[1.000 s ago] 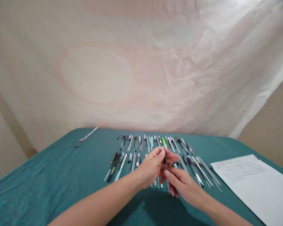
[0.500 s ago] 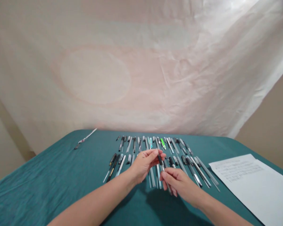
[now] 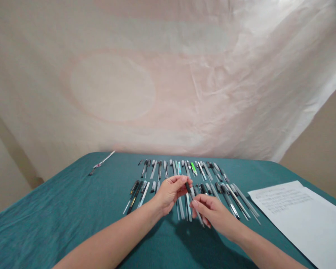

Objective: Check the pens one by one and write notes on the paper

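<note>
Over the green tablecloth (image 3: 58,216): 1 slim pen (image 3: 192,197) was up between 2 hands, aslant, dark end away from the person.
Left hand (image 3: 172,192): thumb and fingers pinched that dark end; the very tip was too small to read!
Right hand (image 3: 212,211): fingers gripped the pale barrel lower down, covering part of it.
Near row of pens (image 3: 181,209): partly hidden behind the hands.
Far row of pens (image 3: 179,169): details blurred, but 1 bright green piece (image 3: 194,169) stood out.
Paper sheets (image 3: 285,201): cut off at right, writing illegible.
Thin pale item (image 3: 102,163): lay far left, hard to identify.
</note>
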The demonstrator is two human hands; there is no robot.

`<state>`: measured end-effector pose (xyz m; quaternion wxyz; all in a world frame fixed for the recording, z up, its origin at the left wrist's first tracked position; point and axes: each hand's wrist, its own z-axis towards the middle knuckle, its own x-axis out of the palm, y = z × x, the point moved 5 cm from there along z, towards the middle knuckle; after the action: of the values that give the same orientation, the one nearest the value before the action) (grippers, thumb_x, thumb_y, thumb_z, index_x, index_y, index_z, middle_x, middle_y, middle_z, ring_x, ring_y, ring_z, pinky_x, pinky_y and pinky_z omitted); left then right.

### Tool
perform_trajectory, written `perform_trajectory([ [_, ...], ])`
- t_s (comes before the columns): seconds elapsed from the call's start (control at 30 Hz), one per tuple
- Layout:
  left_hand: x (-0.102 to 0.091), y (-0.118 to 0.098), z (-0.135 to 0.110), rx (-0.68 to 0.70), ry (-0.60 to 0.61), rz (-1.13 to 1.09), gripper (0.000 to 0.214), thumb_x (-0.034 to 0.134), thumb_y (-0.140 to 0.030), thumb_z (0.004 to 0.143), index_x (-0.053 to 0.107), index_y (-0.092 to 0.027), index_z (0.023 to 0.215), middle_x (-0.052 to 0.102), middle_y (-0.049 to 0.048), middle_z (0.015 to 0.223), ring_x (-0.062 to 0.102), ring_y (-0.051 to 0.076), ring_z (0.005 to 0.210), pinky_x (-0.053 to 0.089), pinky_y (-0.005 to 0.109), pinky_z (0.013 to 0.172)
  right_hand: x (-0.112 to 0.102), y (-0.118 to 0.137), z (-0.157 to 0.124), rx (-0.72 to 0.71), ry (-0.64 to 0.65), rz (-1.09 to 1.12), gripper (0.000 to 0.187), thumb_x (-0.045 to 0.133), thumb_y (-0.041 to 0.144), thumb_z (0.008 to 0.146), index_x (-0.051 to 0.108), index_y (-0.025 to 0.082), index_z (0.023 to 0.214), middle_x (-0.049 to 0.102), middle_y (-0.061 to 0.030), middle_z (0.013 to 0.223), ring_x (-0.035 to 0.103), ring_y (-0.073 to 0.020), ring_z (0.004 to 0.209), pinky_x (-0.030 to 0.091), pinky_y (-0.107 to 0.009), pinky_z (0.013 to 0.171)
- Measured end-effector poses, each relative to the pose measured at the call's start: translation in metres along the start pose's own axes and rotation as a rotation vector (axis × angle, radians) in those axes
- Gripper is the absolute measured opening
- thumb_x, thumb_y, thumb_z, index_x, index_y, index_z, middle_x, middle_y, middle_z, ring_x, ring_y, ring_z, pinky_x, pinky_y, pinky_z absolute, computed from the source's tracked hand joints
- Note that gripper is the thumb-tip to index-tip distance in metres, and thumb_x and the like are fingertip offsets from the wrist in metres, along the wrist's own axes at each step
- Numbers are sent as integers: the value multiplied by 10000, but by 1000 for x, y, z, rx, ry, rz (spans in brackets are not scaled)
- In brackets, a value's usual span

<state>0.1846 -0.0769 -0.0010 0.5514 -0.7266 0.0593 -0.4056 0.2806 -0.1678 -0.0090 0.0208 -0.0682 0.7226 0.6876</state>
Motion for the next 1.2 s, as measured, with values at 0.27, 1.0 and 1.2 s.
perform_trajectory([
  [0.27, -4, 3, 1, 0, -11, 10, 209, 691, -318, 687, 606, -138, 752, 651, 39, 786, 594, 113, 690, 463, 223, 652, -2, -2, 0, 41, -3, 46, 343, 438, 504, 823, 497, 167, 823, 556, 31, 597, 329, -31, 357, 258, -161, 349],
  [1.0, 3, 6, -2, -39, 99, -48, 316, 618, -379, 750, 632, -122, 932, 658, 95, 886, 610, 157, 794, 463, 269, 730, -2, -8, 3, 4, -34, 8, 312, 482, 477, 809, 455, 172, 753, 548, 48, 584, 345, -30, 354, 259, -164, 357],
  [1.2, 1, 7, -1, 0, 96, -2, 296, 649, -334, 732, 630, -133, 948, 656, 73, 874, 601, 146, 795, 461, 268, 743, -3, -4, 2, 20, -48, -8, 361, 480, 521, 789, 514, 163, 763, 528, 48, 575, 334, -38, 364, 267, -180, 368],
])
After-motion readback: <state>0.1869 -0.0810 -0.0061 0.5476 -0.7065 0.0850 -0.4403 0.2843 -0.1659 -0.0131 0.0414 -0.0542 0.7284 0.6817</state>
